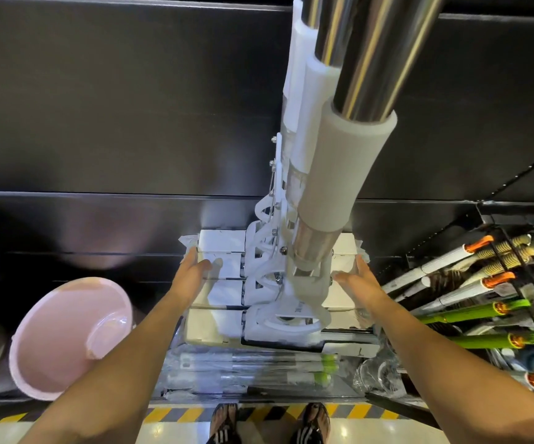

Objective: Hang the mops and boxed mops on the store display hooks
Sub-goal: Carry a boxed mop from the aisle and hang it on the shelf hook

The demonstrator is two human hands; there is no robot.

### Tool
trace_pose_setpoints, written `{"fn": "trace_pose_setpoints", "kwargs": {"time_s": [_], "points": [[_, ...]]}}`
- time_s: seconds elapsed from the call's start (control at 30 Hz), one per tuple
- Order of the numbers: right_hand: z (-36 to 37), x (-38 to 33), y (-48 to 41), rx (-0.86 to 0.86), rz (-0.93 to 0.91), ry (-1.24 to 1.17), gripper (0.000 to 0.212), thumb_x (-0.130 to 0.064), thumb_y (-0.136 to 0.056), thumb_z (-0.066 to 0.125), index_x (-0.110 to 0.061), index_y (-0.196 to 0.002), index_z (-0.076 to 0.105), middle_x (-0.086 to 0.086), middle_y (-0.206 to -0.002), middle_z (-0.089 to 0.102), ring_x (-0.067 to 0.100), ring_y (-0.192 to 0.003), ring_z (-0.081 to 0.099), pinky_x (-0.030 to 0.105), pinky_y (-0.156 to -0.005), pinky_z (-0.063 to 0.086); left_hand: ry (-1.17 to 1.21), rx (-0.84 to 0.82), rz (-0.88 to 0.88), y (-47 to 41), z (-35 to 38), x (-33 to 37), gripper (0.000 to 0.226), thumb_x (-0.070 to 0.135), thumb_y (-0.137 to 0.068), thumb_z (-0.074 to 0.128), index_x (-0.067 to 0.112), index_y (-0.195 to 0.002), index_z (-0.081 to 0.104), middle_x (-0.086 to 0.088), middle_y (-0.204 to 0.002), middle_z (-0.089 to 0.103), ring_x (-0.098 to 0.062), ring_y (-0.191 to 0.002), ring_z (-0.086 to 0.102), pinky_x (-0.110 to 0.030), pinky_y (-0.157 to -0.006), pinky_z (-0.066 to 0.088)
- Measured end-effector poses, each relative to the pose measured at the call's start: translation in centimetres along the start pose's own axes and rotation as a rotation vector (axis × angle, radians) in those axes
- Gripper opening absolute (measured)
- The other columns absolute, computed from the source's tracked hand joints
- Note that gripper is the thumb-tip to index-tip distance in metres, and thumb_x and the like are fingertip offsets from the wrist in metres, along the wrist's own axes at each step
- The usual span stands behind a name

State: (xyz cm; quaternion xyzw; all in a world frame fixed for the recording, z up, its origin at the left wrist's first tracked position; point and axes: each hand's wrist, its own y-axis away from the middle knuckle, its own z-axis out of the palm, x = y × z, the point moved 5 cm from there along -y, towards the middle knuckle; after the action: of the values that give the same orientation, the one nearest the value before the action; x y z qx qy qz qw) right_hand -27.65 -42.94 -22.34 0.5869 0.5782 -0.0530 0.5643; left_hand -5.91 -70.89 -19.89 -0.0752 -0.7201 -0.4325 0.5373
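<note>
Several mops with shiny steel handles [364, 56] and white foam grips [348, 168] hang down in front of a black display wall. Their white flat heads [220, 248] in clear plastic wrap bunch together at the bottom. My left hand [195, 270] presses with straight fingers against the left side of the heads. My right hand [358, 277] presses on the right side the same way. The hooks above are out of view.
A pink bucket [67, 334] stands at the lower left. Wrapped mops [252, 370] lie on the bottom shelf under the heads. A wire rack [515, 270] at the right holds green and orange-tipped handles. A yellow-black floor stripe [176, 413] and my sandalled feet are below.
</note>
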Motion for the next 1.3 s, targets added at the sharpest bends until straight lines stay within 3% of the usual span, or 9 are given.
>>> {"fn": "trace_pose_setpoints", "kwargs": {"time_s": [0.13, 0.43, 0.53, 0.63, 0.73, 0.8, 1.03, 1.17, 1.3], "points": [[-0.3, 0.2, -0.2, -0.003, 0.040, 0.050, 0.066, -0.017, -0.090, 0.066, -0.018, -0.146, 0.031, 0.003, -0.140, 0.041, 0.029, -0.131, 0.041, 0.037, -0.102, 0.036, 0.006, -0.017, 0.024, 0.1, 0.4, 0.0, 0.061, 0.006, -0.096, 0.046, 0.014, -0.153, 0.025, 0.012, -0.133, 0.035, -0.013, -0.126, 0.038, -0.026, -0.100, 0.029], [0.4, 0.3, -0.8, -0.031, -0.011, 0.002, 0.093, -0.019, -0.086, 0.070, -0.030, -0.155, 0.009, -0.004, -0.160, 0.022, 0.024, -0.145, 0.027, 0.045, -0.117, 0.028, -0.045, -0.010, 0.002, 0.0, 0.2, -0.2, 0.066, 0.005, -0.096, 0.047, 0.017, -0.155, 0.019, 0.006, -0.152, 0.032, -0.020, -0.138, 0.035, -0.029, -0.105, 0.029], [0.5, 0.5, -0.9, -0.033, -0.034, -0.022, 0.091, -0.016, -0.085, 0.071, -0.028, -0.154, 0.013, -0.005, -0.157, 0.027, 0.023, -0.144, 0.028, 0.044, -0.116, 0.030, -0.064, -0.017, 0.023, 0.5, 0.4, 0.0, 0.064, 0.002, -0.096, 0.045, 0.018, -0.154, 0.023, 0.012, -0.131, 0.038, -0.013, -0.127, 0.038, -0.026, -0.098, 0.027], [0.5, 0.8, -1.3, -0.045, -0.032, 0.012, 0.093, -0.026, -0.073, 0.078, -0.040, -0.147, 0.022, -0.008, -0.153, 0.034, 0.022, -0.140, 0.035, 0.048, -0.113, 0.035, -0.097, -0.017, 0.031, 0.1, 0.2, -0.6, 0.065, 0.008, -0.095, 0.050, 0.017, -0.154, 0.022, 0.008, -0.147, 0.037, -0.016, -0.141, 0.031, -0.029, -0.106, 0.026], [0.1, 3.9, -5.1, -0.072, -0.086, 0.057, 0.095, -0.041, -0.052, 0.080, -0.049, -0.133, 0.031, -0.011, -0.143, 0.045, 0.021, -0.135, 0.040, 0.051, -0.108, 0.041, -0.116, 0.010, 0.004, 0.1, 0.4, -0.8, 0.037, 0.005, -0.096, 0.049, 0.038, -0.114, 0.049, 0.024, -0.118, 0.049, -0.014, -0.121, 0.041, -0.028, -0.100, 0.028], [0.1, 4.9, -6.6, -0.070, -0.109, 0.093, 0.102, -0.045, -0.047, 0.078, -0.048, -0.136, 0.028, -0.012, -0.145, 0.043, 0.020, -0.137, 0.037, 0.052, -0.110, 0.039, -0.116, -0.002, -0.001, -0.1, 0.7, -0.9, 0.039, 0.002, -0.097, 0.048, 0.039, -0.087, 0.040, 0.026, -0.092, 0.041, -0.011, -0.106, 0.037, -0.027, -0.094, 0.027], [0.4, 0.6, -2.1, -0.028, -0.114, 0.158, 0.085, -0.022, -0.074, 0.080, -0.031, -0.143, 0.030, -0.003, -0.144, 0.041, 0.023, -0.136, 0.037, 0.043, -0.111, 0.037, -0.142, -0.035, 0.019, -0.5, -0.1, -1.7, 0.058, 0.006, -0.097, 0.049, 0.023, -0.148, 0.027, 0.003, -0.139, 0.037, -0.019, -0.137, 0.032, -0.029, -0.101, 0.025], [-0.6, -1.4, 1.2, -0.046, -0.133, 0.154, 0.055, -0.027, -0.094, 0.062, -0.018, -0.141, 0.036, -0.001, -0.139, 0.038, 0.020, -0.129, 0.042, 0.028, -0.095, 0.033, -0.136, -0.051, 0.031, 1.3, -0.7, -0.6, 0.069, 0.028, -0.090, 0.060, 0.037, -0.149, 0.024, 0.014, -0.139, 0.037, -0.010, -0.130, 0.035, -0.033, -0.110, 0.028], [-2.1, -1.7, 6.2, 0.076, -0.288, 0.173, 0.067, -0.024, -0.095, 0.061, -0.016, -0.152, 0.026, 0.002, -0.150, 0.030, 0.017, -0.143, 0.023, 0.027, -0.111, 0.021, -0.349, -0.078, 0.183, 2.1, -1.9, -4.2, 0.096, 0.072, -0.073, 0.062, 0.054, -0.149, 0.006, 0.027, -0.157, 0.020, -0.008, -0.146, 0.025, -0.047, -0.120, 0.023]]}}
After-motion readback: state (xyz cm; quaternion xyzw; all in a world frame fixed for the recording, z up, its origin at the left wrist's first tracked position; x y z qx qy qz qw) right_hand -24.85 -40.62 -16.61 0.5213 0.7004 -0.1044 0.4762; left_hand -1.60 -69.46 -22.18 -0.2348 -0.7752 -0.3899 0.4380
